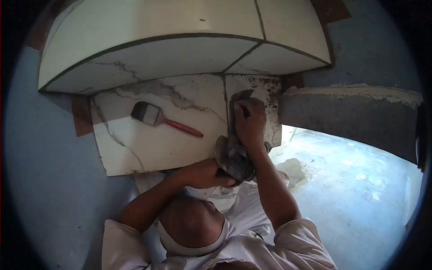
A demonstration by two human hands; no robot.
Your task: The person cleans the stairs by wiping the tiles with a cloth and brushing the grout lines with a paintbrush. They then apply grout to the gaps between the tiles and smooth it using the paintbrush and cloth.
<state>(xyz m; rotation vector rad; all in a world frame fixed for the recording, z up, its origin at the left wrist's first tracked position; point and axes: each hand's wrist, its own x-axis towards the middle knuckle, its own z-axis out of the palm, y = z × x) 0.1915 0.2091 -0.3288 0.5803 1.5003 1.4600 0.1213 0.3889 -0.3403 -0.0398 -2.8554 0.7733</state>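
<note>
My left hand [209,174] is closed around a crumpled dark plastic bag [236,163], low at the edge of the marbled tile step. Above it, my right hand [250,119] pinches a thin grey flat piece [243,95] over the dark joint [226,94] between two tiles; what kind of piece it is I cannot tell. A paintbrush [173,123] with a red handle and dark bristles lies on the larger marbled tile [175,155], left of my hands. The smaller tile [271,101] on the right carries dark smears.
Behind the step rises a white tiled riser [180,56] with another tiled tread [171,18] above it. Blue-grey wall [45,157] stands on the left. A dark grey beam-like edge [346,119] runs off right, above a pale lit floor [346,180]. My bare knee [193,222] is close below my left hand.
</note>
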